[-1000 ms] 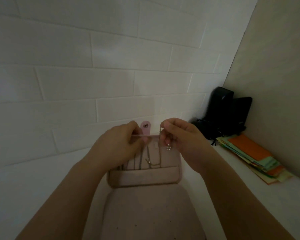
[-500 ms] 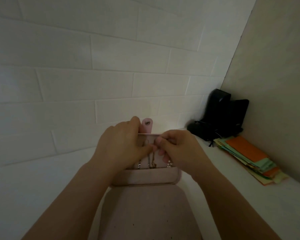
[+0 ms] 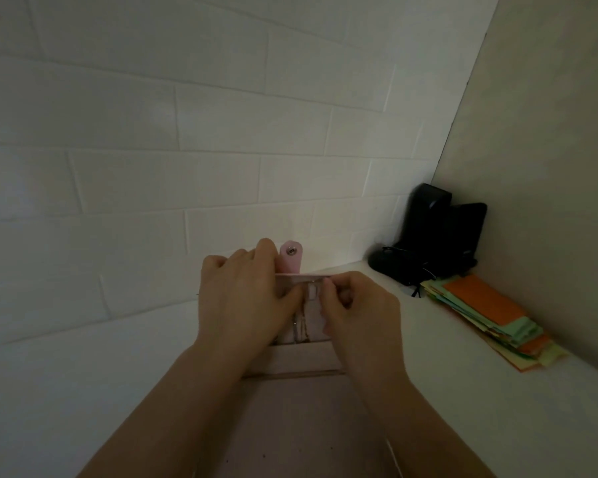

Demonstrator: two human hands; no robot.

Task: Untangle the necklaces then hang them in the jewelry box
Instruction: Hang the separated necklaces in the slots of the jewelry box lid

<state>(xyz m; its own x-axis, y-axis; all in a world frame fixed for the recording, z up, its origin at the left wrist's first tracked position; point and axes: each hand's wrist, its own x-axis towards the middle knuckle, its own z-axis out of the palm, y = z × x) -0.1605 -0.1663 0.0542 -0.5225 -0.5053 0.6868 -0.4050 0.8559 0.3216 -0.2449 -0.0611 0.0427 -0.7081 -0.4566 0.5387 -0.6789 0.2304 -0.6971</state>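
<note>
White brick wall backs a pale surface [image 3: 83,391], where the pink jewelry box [image 3: 301,360] stands open straight ahead of the person, its upright panel facing them and its snap tab [image 3: 291,257] sticking up behind. Both hands meet at the panel's top edge: the left hand [image 3: 246,298] curls over the upper left corner and grips it, while the right hand [image 3: 356,312] pinches something small at the top, probably a necklace end, though it is too dim to be sure. Already-hung necklaces [image 3: 301,327] drop vertically between the hands, so the hook row runs left to right just beside the right fingertips [image 3: 327,288], which seem best placed for the hooking.
</note>
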